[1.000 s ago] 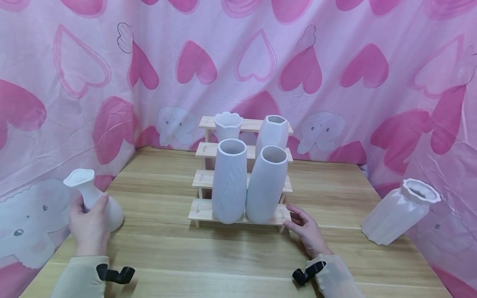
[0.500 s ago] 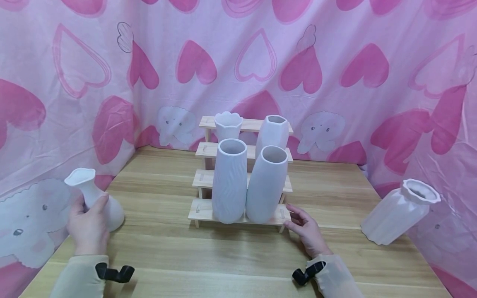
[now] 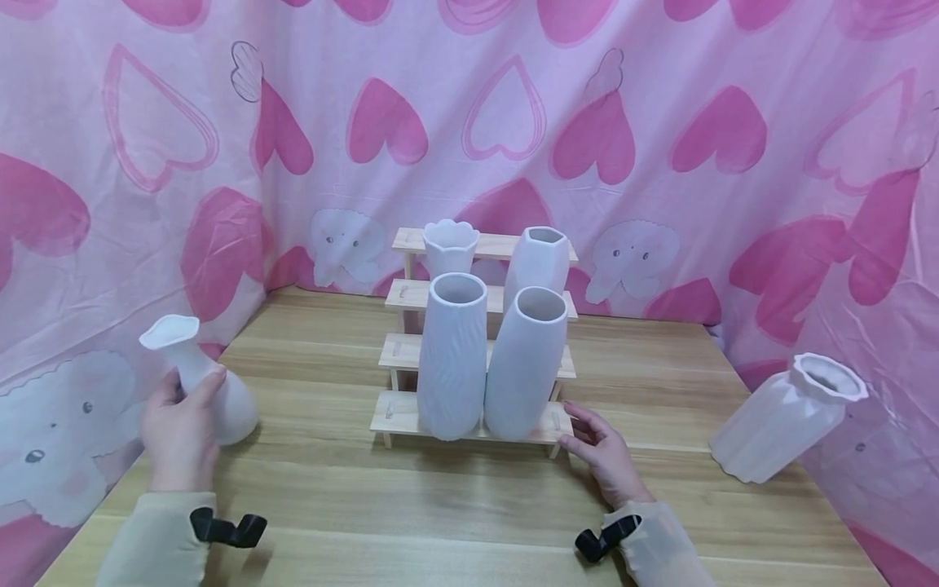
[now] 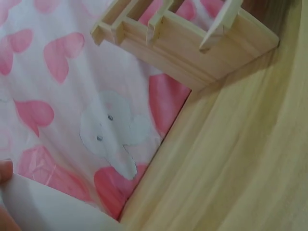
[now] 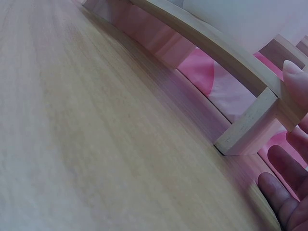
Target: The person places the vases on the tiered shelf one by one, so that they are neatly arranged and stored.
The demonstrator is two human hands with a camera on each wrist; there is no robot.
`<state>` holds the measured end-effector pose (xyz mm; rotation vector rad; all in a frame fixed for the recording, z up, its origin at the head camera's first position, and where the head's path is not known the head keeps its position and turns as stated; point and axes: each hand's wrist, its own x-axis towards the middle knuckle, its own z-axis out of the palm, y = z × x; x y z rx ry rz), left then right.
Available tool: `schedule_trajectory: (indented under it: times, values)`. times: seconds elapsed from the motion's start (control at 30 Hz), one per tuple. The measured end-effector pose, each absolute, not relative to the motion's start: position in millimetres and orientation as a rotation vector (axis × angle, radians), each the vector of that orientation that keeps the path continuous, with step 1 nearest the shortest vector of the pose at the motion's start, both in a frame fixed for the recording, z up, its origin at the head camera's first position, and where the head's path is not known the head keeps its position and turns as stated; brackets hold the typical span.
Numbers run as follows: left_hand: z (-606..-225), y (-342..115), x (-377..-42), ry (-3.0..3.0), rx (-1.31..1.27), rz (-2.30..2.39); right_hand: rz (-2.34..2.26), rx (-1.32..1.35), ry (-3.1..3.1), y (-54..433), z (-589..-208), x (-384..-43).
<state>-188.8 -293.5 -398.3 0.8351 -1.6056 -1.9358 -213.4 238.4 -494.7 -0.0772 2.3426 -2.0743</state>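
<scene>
My left hand (image 3: 179, 432) grips a white vase (image 3: 235, 408) with a narrow neck and a flared, wavy rim, tilted to the left. Part of this vase's pale side fills the lower left corner of the left wrist view. At the centre stands a tiered wooden display rack (image 3: 396, 414). My right hand (image 3: 607, 458) holds the right end of its lowest step, the thumb (image 5: 294, 82) on the board's end and other fingers spread below. On that step are a wavy-textured vase (image 3: 451, 367) and a smooth vase (image 3: 524, 367), side by side.
A scallop-rimmed vase (image 3: 449, 249) and a faceted vase (image 3: 538, 261) stand higher on the rack. At the right side of the wooden table (image 3: 469, 514) is a ribbed white vase (image 3: 781, 424). A pink heart-print curtain (image 3: 469, 122) surrounds the table's back and sides.
My left hand and its vase have shifted up and to the right in the head view, mostly in the last half second. My right hand and the rack have stayed put.
</scene>
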Motion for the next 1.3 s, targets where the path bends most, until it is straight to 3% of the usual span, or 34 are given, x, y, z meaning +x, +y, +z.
schedule_trajectory:
  times: [1.3]
  values:
    - [-273.2, -186.9, -246.6, -2.112, 0.124, -1.969, -2.066, -0.057, 2.343, 238.4, -493.4, -213.4]
